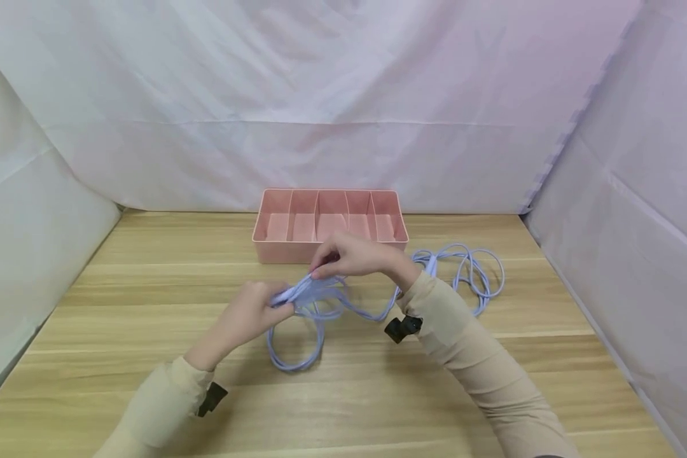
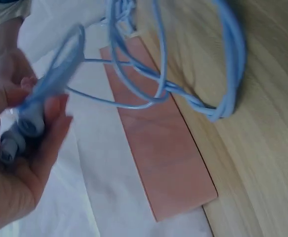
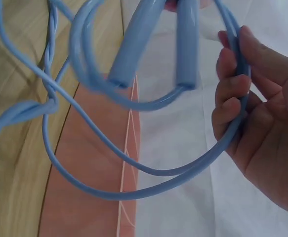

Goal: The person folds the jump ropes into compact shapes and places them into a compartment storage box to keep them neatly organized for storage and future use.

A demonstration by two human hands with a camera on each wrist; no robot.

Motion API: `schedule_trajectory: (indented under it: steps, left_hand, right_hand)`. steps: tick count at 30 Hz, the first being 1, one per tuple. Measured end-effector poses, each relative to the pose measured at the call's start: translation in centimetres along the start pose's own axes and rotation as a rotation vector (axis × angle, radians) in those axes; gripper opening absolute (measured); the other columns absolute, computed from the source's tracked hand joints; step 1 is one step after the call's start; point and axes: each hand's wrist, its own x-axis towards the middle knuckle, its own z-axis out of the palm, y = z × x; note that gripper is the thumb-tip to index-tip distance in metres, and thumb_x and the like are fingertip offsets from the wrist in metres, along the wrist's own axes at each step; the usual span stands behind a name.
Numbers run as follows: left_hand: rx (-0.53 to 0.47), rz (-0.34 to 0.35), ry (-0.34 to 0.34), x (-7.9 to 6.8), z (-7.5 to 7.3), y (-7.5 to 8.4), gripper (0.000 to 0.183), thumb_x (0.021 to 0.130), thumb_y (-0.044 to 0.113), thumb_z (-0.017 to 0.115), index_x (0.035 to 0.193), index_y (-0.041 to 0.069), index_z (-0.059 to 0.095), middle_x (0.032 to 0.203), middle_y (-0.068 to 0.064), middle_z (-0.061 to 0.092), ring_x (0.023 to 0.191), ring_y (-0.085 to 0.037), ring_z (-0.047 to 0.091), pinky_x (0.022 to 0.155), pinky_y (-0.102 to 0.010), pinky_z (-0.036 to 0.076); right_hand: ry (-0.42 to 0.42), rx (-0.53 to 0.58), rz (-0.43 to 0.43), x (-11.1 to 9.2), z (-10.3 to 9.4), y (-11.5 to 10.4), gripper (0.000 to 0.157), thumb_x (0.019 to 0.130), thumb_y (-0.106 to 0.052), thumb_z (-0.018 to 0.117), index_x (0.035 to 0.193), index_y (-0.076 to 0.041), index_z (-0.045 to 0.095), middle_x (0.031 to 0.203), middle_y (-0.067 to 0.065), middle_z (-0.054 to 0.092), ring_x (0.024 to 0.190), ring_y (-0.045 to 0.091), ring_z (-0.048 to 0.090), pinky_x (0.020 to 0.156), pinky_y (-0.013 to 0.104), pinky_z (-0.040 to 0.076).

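My left hand (image 1: 254, 310) grips two light blue handles (image 3: 186, 49) of a jump rope, their ends poking out of the fist in the left wrist view. A doubled length of blue cord (image 3: 181, 181) hangs in a curve from the handles' side to my right hand (image 3: 265, 98), whose fingers curl round it. In the head view the right hand is just above and right of the left, before the pink box. Below the hands a loop of cord (image 1: 294, 367) hangs over the table, and a twisted stretch (image 1: 372, 316) runs off to the right.
A pink box (image 1: 286, 253) with several compartments stands at the back of the wooden table (image 1: 120, 305). More blue cord (image 1: 495, 289) lies tangled right of it, with a thicker handle-like piece (image 1: 431, 264) beside my right forearm. White cloth (image 1: 177, 159) hangs behind and at the sides.
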Motion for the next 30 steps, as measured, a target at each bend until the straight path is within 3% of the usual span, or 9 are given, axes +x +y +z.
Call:
schedule_trajectory:
  steps: [5, 8, 10, 14, 16, 19, 23, 26, 30]
  left_hand:
    - [-0.362, -0.084, -0.168, 0.1, -0.5, -0.5, 0.006, 0.077, 0.002, 0.06, 0.077, 0.003, 0.066, 0.059, 0.002, 0.056, 0.05, -0.001, 0.045, 0.044, -0.017, 0.038]
    - [-0.54, -0.14, -0.209, 0.2, -0.4, -0.6, 0.012, 0.081, 0.004, 0.059, 0.084, -0.006, 0.065, 0.07, -0.002, 0.065, 0.062, -0.006, 0.059, 0.058, -0.023, 0.052]
    - [-0.647, -0.191, -0.204, 0.4, -0.5, -0.6, 0.022, 0.083, 0.005, 0.057, 0.093, -0.013, 0.062, 0.075, 0.0, 0.068, 0.069, -0.008, 0.064, 0.067, -0.027, 0.055]
    - [-0.796, -0.275, -0.146, 1.2, -0.5, -0.7, 0.035, 0.085, 0.007, 0.053, 0.106, -0.02, 0.053, 0.076, 0.009, 0.068, 0.073, -0.007, 0.065, 0.074, -0.026, 0.053]
    - [-0.855, -0.298, -0.109, 1.7, -0.5, -0.7, 0.03, 0.086, 0.006, 0.051, 0.105, -0.017, 0.056, 0.075, 0.01, 0.068, 0.073, -0.007, 0.065, 0.074, -0.025, 0.053]
    - [-0.956, -0.329, -0.06, 2.4, -0.6, -0.8, 0.019, 0.088, 0.005, 0.048, 0.097, 0.0, 0.063, 0.076, 0.009, 0.068, 0.073, -0.007, 0.065, 0.076, -0.024, 0.053]
    - [-1.089, -0.362, 0.039, 3.1, -0.9, -0.9, 0.028, 0.09, 0.004, 0.042, 0.084, 0.017, 0.066, 0.076, 0.006, 0.069, 0.069, -0.006, 0.063, 0.077, -0.023, 0.053]
    - [-1.174, -0.372, 0.131, 3.5, -1.2, -1.0, 0.034, 0.093, 0.003, 0.039, 0.081, 0.018, 0.067, 0.077, 0.006, 0.066, 0.068, -0.005, 0.061, 0.078, -0.022, 0.053]
    - [-1.266, -0.398, 0.258, 3.7, -1.5, -1.2, 0.035, 0.095, 0.005, 0.039, 0.079, 0.016, 0.067, 0.078, 0.005, 0.065, 0.068, -0.005, 0.061, 0.078, -0.02, 0.052]
  right_hand:
    - [0.04, 0.15, 0.015, 0.2, 0.1, 0.8, 0.011, 0.085, -0.004, 0.062, 0.089, 0.003, 0.069, 0.073, 0.014, 0.066, 0.061, 0.007, 0.053, 0.056, 0.019, 0.043]
    - [0.085, 0.247, 0.056, 0.2, 0.3, 1.4, 0.013, 0.087, -0.004, 0.059, 0.092, 0.004, 0.067, 0.072, 0.013, 0.063, 0.058, 0.006, 0.048, 0.053, 0.018, 0.039]
    - [0.145, 0.335, 0.084, 0.1, 0.7, 1.8, 0.014, 0.088, -0.003, 0.057, 0.095, 0.005, 0.066, 0.073, 0.006, 0.063, 0.057, 0.006, 0.047, 0.053, 0.018, 0.038]
    - [0.34, 0.523, 0.067, 0.1, 2.0, 2.0, 0.023, 0.087, -0.002, 0.052, 0.101, 0.016, 0.056, 0.076, -0.008, 0.063, 0.064, 0.006, 0.052, 0.058, 0.017, 0.042]
    - [0.458, 0.56, 0.035, 0.2, 2.8, 2.2, 0.026, 0.087, -0.002, 0.049, 0.103, 0.018, 0.053, 0.074, -0.01, 0.062, 0.063, 0.006, 0.052, 0.059, 0.017, 0.043]
    - [0.669, 0.492, 0.017, 0.7, 4.0, 3.1, 0.024, 0.088, -0.002, 0.05, 0.101, 0.018, 0.055, 0.07, -0.009, 0.06, 0.063, 0.005, 0.052, 0.06, 0.017, 0.045]
    - [0.901, 0.348, 0.027, 1.2, 5.4, 4.4, 0.017, 0.088, 0.002, 0.053, 0.098, 0.013, 0.06, 0.067, 0.008, 0.059, 0.057, 0.003, 0.047, 0.055, 0.017, 0.043]
    - [0.941, 0.255, 0.015, 1.2, 6.2, 4.6, 0.02, 0.09, 0.001, 0.051, 0.105, 0.012, 0.06, 0.072, 0.022, 0.059, 0.056, 0.004, 0.045, 0.052, 0.016, 0.041]
    - [0.923, 0.194, 0.038, 1.0, 7.0, 4.2, 0.026, 0.091, -0.004, 0.051, 0.114, 0.008, 0.057, 0.076, 0.025, 0.06, 0.056, 0.003, 0.044, 0.049, 0.014, 0.038]
